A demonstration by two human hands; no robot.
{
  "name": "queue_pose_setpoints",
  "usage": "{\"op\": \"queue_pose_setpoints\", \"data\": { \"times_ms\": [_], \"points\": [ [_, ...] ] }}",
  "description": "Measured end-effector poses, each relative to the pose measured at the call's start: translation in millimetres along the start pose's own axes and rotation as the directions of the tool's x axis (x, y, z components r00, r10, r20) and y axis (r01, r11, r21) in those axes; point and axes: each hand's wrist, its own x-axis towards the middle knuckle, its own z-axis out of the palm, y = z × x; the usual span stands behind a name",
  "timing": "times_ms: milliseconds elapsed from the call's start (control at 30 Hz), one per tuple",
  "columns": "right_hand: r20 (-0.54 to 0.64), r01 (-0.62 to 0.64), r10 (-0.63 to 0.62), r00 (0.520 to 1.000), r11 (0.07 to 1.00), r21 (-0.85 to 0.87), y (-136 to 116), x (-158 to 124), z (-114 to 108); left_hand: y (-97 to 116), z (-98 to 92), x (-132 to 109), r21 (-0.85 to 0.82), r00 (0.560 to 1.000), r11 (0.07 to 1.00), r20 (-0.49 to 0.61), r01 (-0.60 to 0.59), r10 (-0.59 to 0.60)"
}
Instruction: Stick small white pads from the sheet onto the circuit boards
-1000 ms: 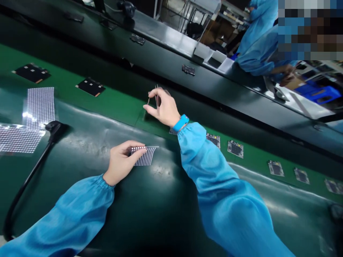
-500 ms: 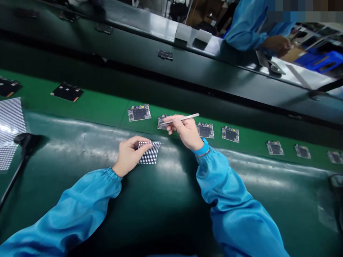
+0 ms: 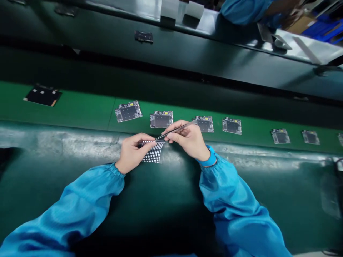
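Note:
Between the thumb and fingers of my left hand (image 3: 134,151) is a small sheet of round white stickers (image 3: 152,152), pinched by its upper edge and hanging down. My right hand (image 3: 189,139) grips a pair of metal tweezers (image 3: 177,130). The tweezers' tips are at the sheet's top edge, close to my left fingertips; whether they hold a sticker is too small to tell. Just beyond my hands a circuit board (image 3: 161,119) lies on the green belt. Another board (image 3: 204,124) is behind my right hand, partly covered by it.
More circuit boards lie along the green belt (image 3: 93,110), such as one at left (image 3: 128,111) and one at right (image 3: 232,125). A black board (image 3: 43,95) sits farther left. Across the line, a co-worker's blue sleeve (image 3: 242,10) shows near white boxes (image 3: 194,10).
My right hand has brought the tweezers from over a circuit board down to the sticker sheet. My left hand still holds the sheet. The view has tilted down a little.

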Motion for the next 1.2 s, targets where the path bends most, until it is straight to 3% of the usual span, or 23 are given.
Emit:
{"op": "queue_pose_setpoints", "data": {
  "times_ms": [333, 900, 1033, 1133, 1200],
  "points": [
    [0.016, -0.002, 0.003, 1.000, 0.999, -0.047, -2.4, -0.1, 4.0, -1.3, 0.9, 0.3, 0.000, 1.000, 1.000, 0.009, 0.006, -0.006],
    [0.008, -0.018, 0.017, 1.000, 1.000, 0.016, -0.2, -1.6, 2.4, 0.6, 0.8, 0.4, 0.005, 1.000, 1.000, 0.006, 0.008, -0.008],
    [-0.154, 0.037, -0.034, 0.987, 0.999, 0.018, 11.6, 6.7, -7.1, -0.1, 1.0, -0.4, 0.009, 1.000, 1.000, 0.005, 0.002, -0.002],
    [-0.337, 0.078, -0.096, 0.937, 0.995, -0.067, 26.9, 21.1, -20.5, -0.2, 0.7, -0.5, 0.021, 1.000, 1.000, 0.002, 0.004, -0.004],
    [-0.394, 0.065, -0.108, 0.913, 0.991, -0.121, 37.0, 32.3, -29.2, -0.2, 0.2, -0.5, 0.032, 1.000, 0.999, 0.001, 0.006, -0.006]
  ]
}}
